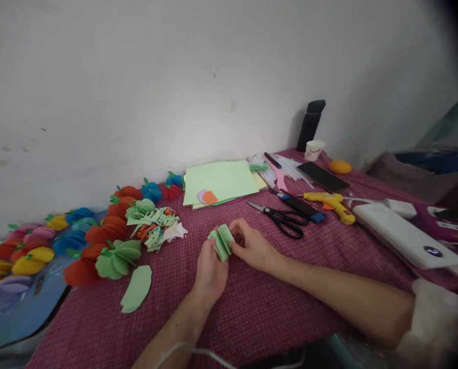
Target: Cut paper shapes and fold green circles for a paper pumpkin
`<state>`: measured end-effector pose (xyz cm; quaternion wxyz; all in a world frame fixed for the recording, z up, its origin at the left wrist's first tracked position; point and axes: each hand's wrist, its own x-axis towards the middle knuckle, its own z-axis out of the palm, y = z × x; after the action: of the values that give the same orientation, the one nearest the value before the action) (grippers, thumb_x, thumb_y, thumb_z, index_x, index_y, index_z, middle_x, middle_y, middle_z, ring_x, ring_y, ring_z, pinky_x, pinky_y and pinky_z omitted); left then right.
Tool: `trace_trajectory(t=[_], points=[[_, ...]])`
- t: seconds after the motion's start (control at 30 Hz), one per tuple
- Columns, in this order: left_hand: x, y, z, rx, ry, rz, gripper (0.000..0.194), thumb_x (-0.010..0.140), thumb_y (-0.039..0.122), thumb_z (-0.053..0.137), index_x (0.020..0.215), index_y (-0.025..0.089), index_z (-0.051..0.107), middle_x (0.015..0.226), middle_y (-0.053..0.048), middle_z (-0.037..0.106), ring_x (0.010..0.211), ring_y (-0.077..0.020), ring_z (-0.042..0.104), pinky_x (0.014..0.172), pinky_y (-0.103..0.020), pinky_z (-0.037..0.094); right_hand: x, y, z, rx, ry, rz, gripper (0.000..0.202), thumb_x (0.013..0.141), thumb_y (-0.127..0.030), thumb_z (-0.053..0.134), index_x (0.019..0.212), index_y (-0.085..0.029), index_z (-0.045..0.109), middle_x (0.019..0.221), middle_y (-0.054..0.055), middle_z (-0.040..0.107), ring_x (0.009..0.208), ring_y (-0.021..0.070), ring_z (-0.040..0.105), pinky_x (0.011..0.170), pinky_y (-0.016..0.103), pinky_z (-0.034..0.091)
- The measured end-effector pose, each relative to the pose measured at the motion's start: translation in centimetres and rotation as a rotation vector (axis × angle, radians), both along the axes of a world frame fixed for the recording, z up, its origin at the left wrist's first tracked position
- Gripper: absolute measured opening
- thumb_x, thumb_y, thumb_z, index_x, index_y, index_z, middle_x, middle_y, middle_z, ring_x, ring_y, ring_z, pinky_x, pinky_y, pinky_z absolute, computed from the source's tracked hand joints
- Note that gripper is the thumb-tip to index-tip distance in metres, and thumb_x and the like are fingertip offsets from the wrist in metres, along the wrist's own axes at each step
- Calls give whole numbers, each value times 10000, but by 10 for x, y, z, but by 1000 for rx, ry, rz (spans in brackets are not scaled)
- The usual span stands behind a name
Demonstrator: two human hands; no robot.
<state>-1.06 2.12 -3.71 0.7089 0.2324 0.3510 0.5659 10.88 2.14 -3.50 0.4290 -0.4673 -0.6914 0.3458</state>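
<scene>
Both hands meet over the front middle of the red checked cloth. My left hand (pixel 212 269) is wrapped round a small bundle of folded light green pieces (pixel 221 242) from the left and below. The fingers of my right hand (pixel 252 246) pinch the right side of the same bundle. Its layers fan apart a little between the hands. Left of my left hand, a few flat light green cut pieces (pixel 137 288) lie stacked on the cloth. Black-handled scissors (pixel 280 216) rest partly open beyond my right hand.
Colourful pumpkin-like shapes (pixel 106 230) crowd the left side, beside scraps (pixel 155 225). Green sheets (pixel 221 179) lie against the wall. At right are a yellow glue gun (pixel 331 201), a blue-black cutter (pixel 302 206), a phone (pixel 323 176), a white power bank (pixel 403 236) and a paper cup (pixel 314 150).
</scene>
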Motion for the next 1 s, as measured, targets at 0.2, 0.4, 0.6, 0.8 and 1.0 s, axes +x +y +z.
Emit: trace_trajectory(t=[0.2, 0.4, 0.6, 0.8, 1.0], points=[[-1, -2, 3, -66, -24, 1, 235, 716, 218, 466, 914, 190, 589, 979, -15, 620, 919, -135, 566, 840, -261, 431, 2, 2, -2, 24, -152, -55, 161, 711, -208, 569, 857, -215, 502, 665, -48, 530, 571, 99, 482, 530, 205, 363], [-1, -2, 1, -76, -78, -10, 260, 715, 199, 455, 944, 206, 579, 979, -2, 617, 897, -113, 563, 857, -243, 418, 4, 2, -1, 106, -203, -40, 123, 742, -201, 543, 864, -205, 556, 701, -26, 550, 592, 100, 465, 538, 206, 342], [-1, -1, 0, -44, -23, -30, 266, 745, 277, 438, 949, 185, 582, 1060, -35, 595, 976, -147, 543, 879, -273, 415, 2, -2, 4, 128, -233, -63, 111, 783, -214, 494, 871, -202, 561, 710, -16, 557, 601, 103, 471, 542, 209, 331], [0, -1, 1, -43, 18, 0, 250, 757, 267, 434, 939, 190, 588, 1034, -31, 607, 992, -151, 542, 887, -274, 418, 3, -3, 6, 144, -270, -59, 117, 786, -230, 497, 875, -195, 565, 694, -16, 555, 586, 101, 460, 536, 210, 327], [3, -3, 3, -96, -15, 49, 263, 773, 211, 447, 1004, 190, 570, 1051, -32, 604, 1018, -135, 533, 900, -259, 411, 2, -5, 7, 153, -276, -67, 143, 750, -286, 563, 849, -186, 583, 755, -2, 567, 642, 107, 487, 572, 215, 349]])
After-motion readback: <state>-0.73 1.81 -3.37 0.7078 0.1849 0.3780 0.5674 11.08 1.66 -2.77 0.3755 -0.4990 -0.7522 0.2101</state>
